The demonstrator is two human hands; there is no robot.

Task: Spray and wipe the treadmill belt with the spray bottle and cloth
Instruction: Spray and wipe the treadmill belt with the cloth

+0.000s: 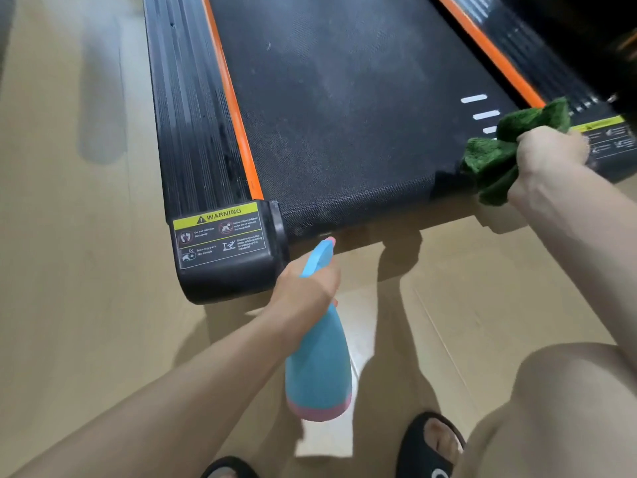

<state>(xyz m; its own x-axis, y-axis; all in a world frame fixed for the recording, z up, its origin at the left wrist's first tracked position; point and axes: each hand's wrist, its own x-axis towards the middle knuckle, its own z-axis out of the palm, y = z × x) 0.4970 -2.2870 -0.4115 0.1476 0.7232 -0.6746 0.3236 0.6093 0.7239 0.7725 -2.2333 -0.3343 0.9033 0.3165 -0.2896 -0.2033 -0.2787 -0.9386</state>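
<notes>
Our L hand (306, 288) grips bottle (319, 367), nozzle twd belt (344, 115); R hand (548, 157) clutches cloth (496, 157) at belt's rear R corner.

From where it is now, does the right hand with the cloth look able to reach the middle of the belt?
Probably yes. The right hand grips the green cloth at the belt's near right corner, and the belt surface between it and the middle is bare.

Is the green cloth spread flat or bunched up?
Bunched up: the green cloth is crumpled in the right hand, its folds sticking out at the black treadmill belt's right rear corner.
</notes>
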